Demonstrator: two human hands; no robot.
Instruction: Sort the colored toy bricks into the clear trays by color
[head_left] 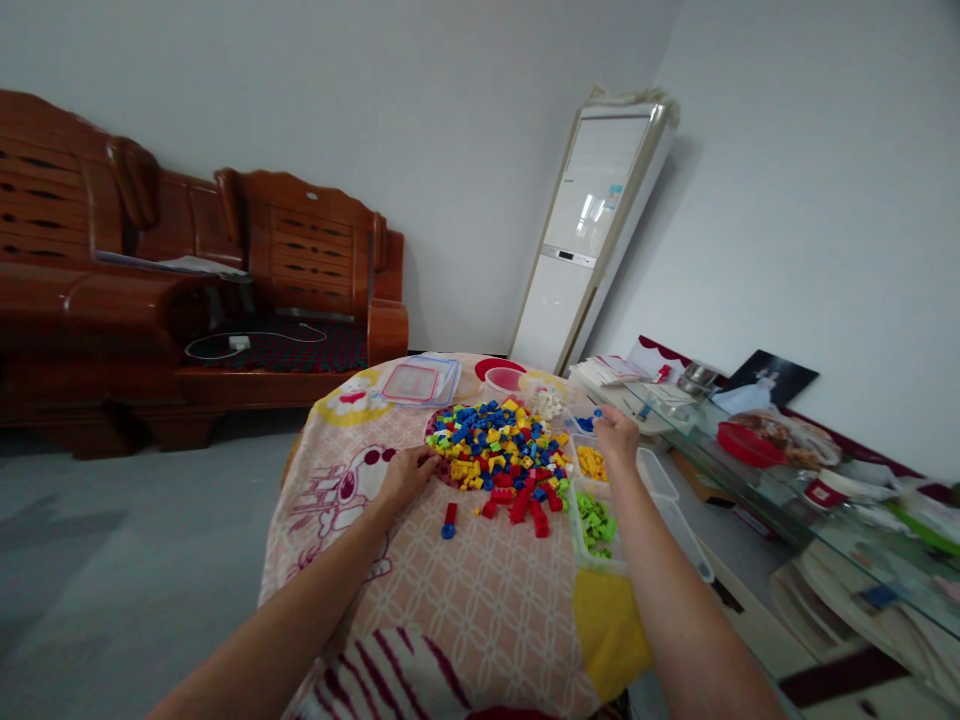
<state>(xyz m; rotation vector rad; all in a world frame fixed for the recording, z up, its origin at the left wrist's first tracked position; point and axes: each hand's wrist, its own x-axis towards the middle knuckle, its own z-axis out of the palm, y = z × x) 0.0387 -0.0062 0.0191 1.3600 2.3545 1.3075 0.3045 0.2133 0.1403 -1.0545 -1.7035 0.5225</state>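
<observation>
A heap of mixed toy building bricks in blue, yellow, red and green lies on the table. My left hand is at the heap's left edge, its fingers drawn together; whatever may be between the fingertips is hidden. Over the clear containers on the right, my right hand pinches a small blue brick. Below it, blue bricks lie in the far container. Yellow bricks fill the middle one, and light green bricks the near one.
A red brick with a blue round piece lies apart on the patterned cloth. Container lids, a red-based round tub and white pieces are at the back. A cluttered glass shelf stands right.
</observation>
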